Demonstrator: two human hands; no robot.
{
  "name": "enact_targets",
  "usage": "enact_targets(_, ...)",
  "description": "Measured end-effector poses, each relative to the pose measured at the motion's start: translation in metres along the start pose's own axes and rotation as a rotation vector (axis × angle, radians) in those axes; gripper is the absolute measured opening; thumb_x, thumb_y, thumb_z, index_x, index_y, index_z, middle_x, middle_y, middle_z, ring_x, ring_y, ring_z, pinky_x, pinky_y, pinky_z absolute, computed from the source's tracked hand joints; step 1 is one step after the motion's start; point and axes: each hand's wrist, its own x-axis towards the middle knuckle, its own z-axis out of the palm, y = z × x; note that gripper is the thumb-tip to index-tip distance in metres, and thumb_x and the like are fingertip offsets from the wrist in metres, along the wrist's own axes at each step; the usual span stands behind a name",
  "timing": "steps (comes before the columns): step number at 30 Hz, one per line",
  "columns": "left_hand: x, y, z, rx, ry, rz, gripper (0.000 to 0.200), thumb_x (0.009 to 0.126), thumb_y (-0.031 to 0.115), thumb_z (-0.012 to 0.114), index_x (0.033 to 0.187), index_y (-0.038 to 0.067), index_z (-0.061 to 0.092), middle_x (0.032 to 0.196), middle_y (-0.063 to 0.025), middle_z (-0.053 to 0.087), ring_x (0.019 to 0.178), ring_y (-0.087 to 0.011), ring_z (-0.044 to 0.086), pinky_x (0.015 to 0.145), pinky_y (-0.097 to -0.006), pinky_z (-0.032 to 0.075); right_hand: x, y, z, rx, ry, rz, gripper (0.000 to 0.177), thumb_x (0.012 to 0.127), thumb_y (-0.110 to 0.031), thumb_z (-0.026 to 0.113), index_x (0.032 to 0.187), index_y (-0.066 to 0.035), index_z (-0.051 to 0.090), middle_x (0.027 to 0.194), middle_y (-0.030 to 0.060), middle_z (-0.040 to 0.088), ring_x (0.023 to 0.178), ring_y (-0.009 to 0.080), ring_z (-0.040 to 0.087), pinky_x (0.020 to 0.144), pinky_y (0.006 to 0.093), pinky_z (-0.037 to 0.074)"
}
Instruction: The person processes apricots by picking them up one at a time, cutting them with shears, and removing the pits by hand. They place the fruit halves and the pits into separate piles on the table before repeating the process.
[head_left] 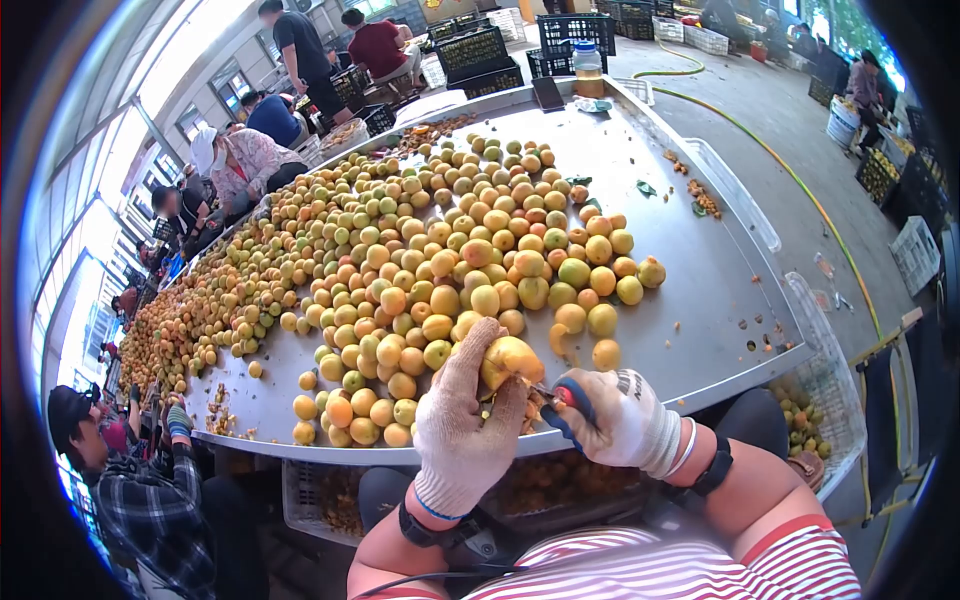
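Note:
My left hand (462, 425), in a white knitted glove, is closed round a yellow-orange apricot (512, 362) above the near edge of the metal table. My right hand (625, 418), gloved too, grips a small tool with a blue and red handle (572, 396). The tool's metal end meets the lower side of the apricot, by my left fingertips. Its tip is hidden, so I cannot make out its exact kind. Just beyond my hands lies a large spread of apricots (440, 265).
The metal table (700, 300) has a raised rim and scattered scraps. Below its edge stand a crate of scraps (320, 500) and a white crate of fruit (830, 420). A co-worker in a plaid shirt (150, 510) sits at left. A yellow hose (800, 185) crosses the floor.

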Motion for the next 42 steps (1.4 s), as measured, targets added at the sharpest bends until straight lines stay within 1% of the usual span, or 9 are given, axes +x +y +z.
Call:
enact_targets(4,-0.001,0.006,-0.004,0.005,-0.025,-0.056,0.046,0.09,0.004,0.068,0.135,-0.001,0.057,0.108,-0.0152,0.069,0.09,-0.0162,0.071,0.079,-0.0291,0.057,0.002,-0.001,0.004,-0.058,-0.011,-0.015,0.015,0.089,-0.009,0.066,0.102,-0.003,0.06,0.072,0.0174,0.062,0.064,0.042,0.062,0.056,0.0457,0.05)
enact_targets(6,-0.001,0.016,-0.004,-0.159,-0.042,-0.188,0.045,0.091,0.003,0.066,0.135,-0.002,0.055,0.107,-0.0124,0.069,0.088,-0.0125,0.07,0.077,-0.0262,0.057,0.001,0.002,0.006,-0.104,0.007,-0.009,0.014,0.09,-0.009,0.065,0.101,-0.004,0.059,0.072,0.0173,0.062,0.064,0.0421,0.062,0.056,0.0465,0.05)
enact_targets(10,0.0,0.016,-0.004,-0.313,-0.045,-0.234,0.046,0.092,0.001,0.064,0.137,-0.003,0.054,0.105,-0.0101,0.068,0.086,-0.0111,0.069,0.075,-0.0235,0.057,0.001,0.002,0.006,-0.111,-0.006,-0.015,0.013,0.09,-0.009,0.065,0.101,-0.004,0.059,0.072,0.0171,0.062,0.064,0.0424,0.062,0.055,0.0467,0.05)
enact_targets(12,0.002,0.011,-0.008,-0.451,-0.144,-0.333,0.052,0.092,-0.001,0.062,0.143,-0.002,0.048,0.11,-0.0114,0.067,0.091,-0.0123,0.068,0.078,-0.0237,0.056,0.001,0.003,0.006,-0.098,-0.009,-0.021,0.013,0.09,-0.009,0.065,0.101,-0.004,0.059,0.071,0.0167,0.063,0.064,0.0423,0.062,0.055,0.0464,0.05)
enact_targets(15,0.003,0.01,-0.007,-0.54,-0.189,-0.281,0.061,0.09,-0.005,0.062,0.148,-0.001,0.043,0.117,-0.011,0.064,0.098,-0.0123,0.067,0.083,-0.0241,0.055,0.0,0.005,0.006,-0.081,-0.003,0.01,0.016,0.094,-0.016,0.066,0.103,-0.004,0.059,0.074,0.0147,0.064,0.064,0.0362,0.066,0.055,0.043,0.052)
enact_targets(18,0.006,0.011,-0.009,-0.549,-0.255,-0.29,0.07,0.087,-0.008,0.065,0.152,0.001,0.038,0.122,-0.0099,0.063,0.103,-0.013,0.065,0.087,-0.0248,0.054,-0.001,0.004,0.006,-0.009,0.0,0.01,0.01,0.093,-0.009,0.063,0.1,-0.003,0.06,0.072,0.0159,0.063,0.063,0.0405,0.063,0.055,0.044,0.05)
enact_targets(24,0.012,0.015,-0.017,-0.491,-0.338,-0.341,0.071,0.086,-0.012,0.071,0.15,0.003,0.043,0.125,-0.0083,0.062,0.11,-0.0144,0.063,0.089,-0.0267,0.055,-0.002,0.001,0.005,0.034,-0.014,0.002,0.011,0.093,-0.007,0.063,0.102,-0.002,0.061,0.073,0.0153,0.063,0.064,0.0384,0.064,0.056,0.0403,0.051)
enact_targets(34,0.013,0.012,-0.018,-0.555,-0.362,-0.309,0.068,0.085,-0.014,0.071,0.147,0.002,0.045,0.124,-0.0085,0.063,0.104,-0.0162,0.065,0.086,-0.029,0.058,-0.001,-0.005,0.002,0.043,0.017,0.015,0.01,0.093,-0.008,0.064,0.1,-0.002,0.061,0.073,0.0154,0.064,0.064,0.0379,0.064,0.055,0.04,0.05)
enact_targets(42,0.015,0.008,-0.025,-0.593,-0.387,-0.31,0.068,0.083,-0.016,0.072,0.144,-0.002,0.047,0.12,-0.0127,0.065,0.099,-0.02,0.069,0.081,-0.0319,0.061,-0.002,-0.008,-0.001,-0.029,0.018,0.014,0.006,0.092,-0.013,0.063,0.095,-0.009,0.063,0.07,0.0117,0.063,0.065,0.0363,0.066,0.056,0.0411,0.052)
